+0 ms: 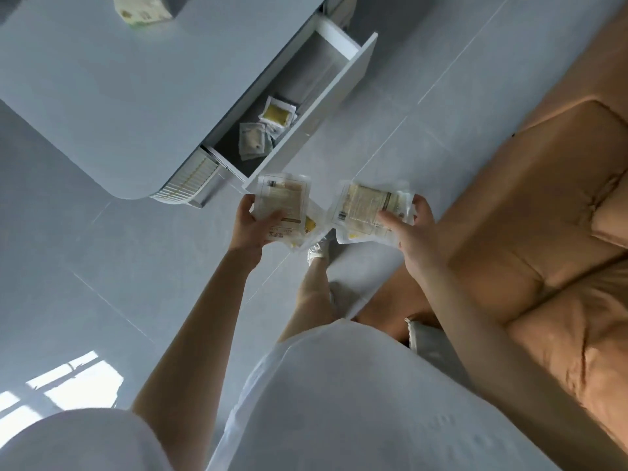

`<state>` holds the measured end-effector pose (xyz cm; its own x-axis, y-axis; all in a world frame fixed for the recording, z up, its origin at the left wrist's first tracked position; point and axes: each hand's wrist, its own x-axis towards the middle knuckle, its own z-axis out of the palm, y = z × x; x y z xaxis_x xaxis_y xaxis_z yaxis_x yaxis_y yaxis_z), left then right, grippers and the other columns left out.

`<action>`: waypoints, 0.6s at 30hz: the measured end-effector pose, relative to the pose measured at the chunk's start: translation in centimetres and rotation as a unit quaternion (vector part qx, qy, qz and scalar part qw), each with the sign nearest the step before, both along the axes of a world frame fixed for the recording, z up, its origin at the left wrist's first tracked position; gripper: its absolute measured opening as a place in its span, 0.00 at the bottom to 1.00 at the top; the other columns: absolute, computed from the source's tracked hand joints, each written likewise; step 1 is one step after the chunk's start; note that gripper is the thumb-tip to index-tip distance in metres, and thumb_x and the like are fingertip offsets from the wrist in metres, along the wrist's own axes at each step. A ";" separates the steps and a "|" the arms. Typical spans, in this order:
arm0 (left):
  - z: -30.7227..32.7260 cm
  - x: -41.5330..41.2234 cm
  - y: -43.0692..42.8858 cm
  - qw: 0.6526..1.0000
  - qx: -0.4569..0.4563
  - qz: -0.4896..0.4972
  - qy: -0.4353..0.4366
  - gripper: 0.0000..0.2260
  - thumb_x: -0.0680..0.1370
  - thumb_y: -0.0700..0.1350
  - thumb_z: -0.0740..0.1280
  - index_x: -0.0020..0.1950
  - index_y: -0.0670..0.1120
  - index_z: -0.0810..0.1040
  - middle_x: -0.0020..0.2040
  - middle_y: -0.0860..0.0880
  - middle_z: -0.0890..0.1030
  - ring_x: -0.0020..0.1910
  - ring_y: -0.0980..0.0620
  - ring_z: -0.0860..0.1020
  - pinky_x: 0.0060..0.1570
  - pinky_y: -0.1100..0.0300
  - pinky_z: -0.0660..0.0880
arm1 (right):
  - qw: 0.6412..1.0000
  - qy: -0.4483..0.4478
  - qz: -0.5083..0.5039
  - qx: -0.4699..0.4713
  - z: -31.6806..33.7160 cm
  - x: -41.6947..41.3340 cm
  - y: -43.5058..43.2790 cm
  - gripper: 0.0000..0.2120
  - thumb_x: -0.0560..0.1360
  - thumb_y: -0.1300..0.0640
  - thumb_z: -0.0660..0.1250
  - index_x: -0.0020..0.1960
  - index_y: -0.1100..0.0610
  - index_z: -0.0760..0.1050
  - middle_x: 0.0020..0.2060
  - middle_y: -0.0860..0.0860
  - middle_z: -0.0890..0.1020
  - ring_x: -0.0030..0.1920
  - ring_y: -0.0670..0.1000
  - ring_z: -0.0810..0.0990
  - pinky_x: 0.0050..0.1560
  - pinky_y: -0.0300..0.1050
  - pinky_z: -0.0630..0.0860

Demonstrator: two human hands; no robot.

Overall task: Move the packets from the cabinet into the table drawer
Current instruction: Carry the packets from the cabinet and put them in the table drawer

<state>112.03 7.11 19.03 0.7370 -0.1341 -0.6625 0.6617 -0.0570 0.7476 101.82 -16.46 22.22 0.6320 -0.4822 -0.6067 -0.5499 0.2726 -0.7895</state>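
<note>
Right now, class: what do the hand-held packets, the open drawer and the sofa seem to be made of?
Packets: likely thin clear plastic film, glossy and crinkled, with printed labels and yellow contents showing through.
Drawer: probably painted or laminated board, with smooth white matt flat panels and a darker floor.
Sofa: tan leather or an imitation, soft with a low sheen, creases and stitched seams.

We see the pale worktop [112, 83] bare but for one packet [142, 6] at its far edge, its open drawer [339, 79] holding several packets [268, 129] near one end.
</note>
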 end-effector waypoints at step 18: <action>-1.6 19.3 -6.3 0.993 0.030 0.116 0.019 0.14 0.75 0.35 0.68 0.58 0.46 0.71 0.57 0.42 0.77 0.54 0.43 0.79 0.49 0.44 0.80 | 0.987 -0.009 0.154 -0.050 -0.8 27.8 -8.4 0.15 0.73 0.65 0.70 0.57 0.58 0.70 0.47 0.45 0.80 0.44 0.37 0.80 0.42 0.34 0.79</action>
<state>131.36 0.84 17.46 0.7172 0.0761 -0.6927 0.6904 0.0573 0.7211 129.66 -24.89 21.45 0.7677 -0.3222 -0.5540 -0.5808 0.0157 -0.8139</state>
